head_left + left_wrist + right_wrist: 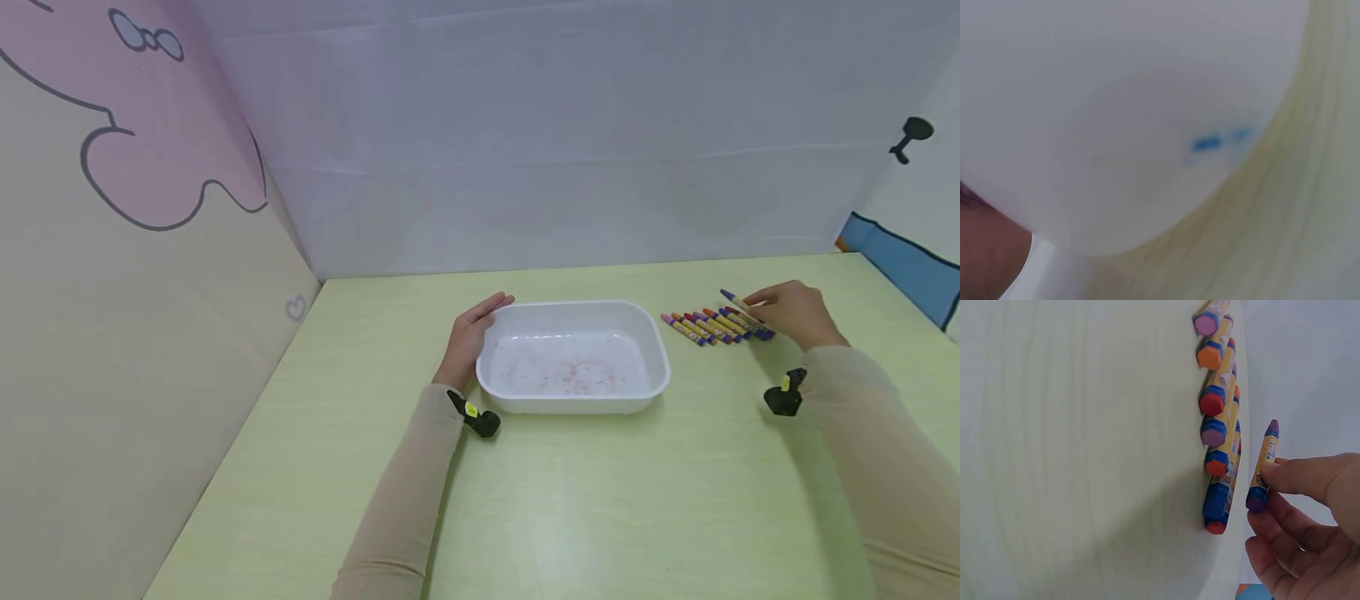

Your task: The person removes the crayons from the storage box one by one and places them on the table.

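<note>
Between the thumb and fingertips of my right hand (pixel 797 312) is a purple crayon (pixel 1264 462) in a yellow wrapper. It is raised over the right end of a row of crayons (pixel 705 326) lying side by side on the table. Pink, orange, red, purple and blue ones show in the right wrist view. My left hand (pixel 467 342) rests along the left side of a white plastic tray (pixel 573 405), its fingers stretched out by the rim. Close up in the left wrist view, the tray's outer wall (pixel 1147 125) hides most of that hand.
Pinkish marks dot the tray's floor. The pale yellow-green table (pixel 525 500) meets a white sheet (pixel 585 167) at the back. At the left stands a wall (pixel 187 275) with a pink cartoon figure, and a blue patterned panel (pixel 907 267) borders the right.
</note>
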A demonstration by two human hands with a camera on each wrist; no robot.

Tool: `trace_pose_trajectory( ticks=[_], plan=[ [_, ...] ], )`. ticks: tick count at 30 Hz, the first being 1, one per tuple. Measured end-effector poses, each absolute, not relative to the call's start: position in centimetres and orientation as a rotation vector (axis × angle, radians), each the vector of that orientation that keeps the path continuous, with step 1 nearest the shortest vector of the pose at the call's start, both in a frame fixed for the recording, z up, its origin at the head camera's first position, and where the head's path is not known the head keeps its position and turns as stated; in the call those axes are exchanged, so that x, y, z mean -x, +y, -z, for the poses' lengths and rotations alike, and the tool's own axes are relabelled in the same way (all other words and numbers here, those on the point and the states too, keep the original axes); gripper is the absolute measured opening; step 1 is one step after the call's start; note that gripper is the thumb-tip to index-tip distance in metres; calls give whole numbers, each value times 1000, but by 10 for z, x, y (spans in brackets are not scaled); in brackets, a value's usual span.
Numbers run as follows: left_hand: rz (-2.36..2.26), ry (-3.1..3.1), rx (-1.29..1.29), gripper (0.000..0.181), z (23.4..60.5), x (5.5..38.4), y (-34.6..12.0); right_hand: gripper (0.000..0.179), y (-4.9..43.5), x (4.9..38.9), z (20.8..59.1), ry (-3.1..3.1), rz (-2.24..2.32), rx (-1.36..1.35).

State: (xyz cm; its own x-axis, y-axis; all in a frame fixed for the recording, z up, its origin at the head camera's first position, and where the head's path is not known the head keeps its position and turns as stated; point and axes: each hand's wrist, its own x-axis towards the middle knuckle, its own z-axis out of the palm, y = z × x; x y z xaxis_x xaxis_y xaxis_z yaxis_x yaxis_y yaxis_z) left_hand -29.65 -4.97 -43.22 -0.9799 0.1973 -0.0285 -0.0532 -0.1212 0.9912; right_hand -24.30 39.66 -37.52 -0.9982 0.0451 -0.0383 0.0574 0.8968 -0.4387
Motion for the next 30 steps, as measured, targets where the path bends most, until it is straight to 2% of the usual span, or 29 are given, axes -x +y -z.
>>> trace_pose_trajectory(
  ticks=[18,30],
  plan=[
    [-2237,1936,-139,37,429,294,-45,37,411,231,388,3049,655,-180],
    [-2292,1855,-116,36,430,294,-47,43,408,235,389,2987,687,-170]
  ],
)
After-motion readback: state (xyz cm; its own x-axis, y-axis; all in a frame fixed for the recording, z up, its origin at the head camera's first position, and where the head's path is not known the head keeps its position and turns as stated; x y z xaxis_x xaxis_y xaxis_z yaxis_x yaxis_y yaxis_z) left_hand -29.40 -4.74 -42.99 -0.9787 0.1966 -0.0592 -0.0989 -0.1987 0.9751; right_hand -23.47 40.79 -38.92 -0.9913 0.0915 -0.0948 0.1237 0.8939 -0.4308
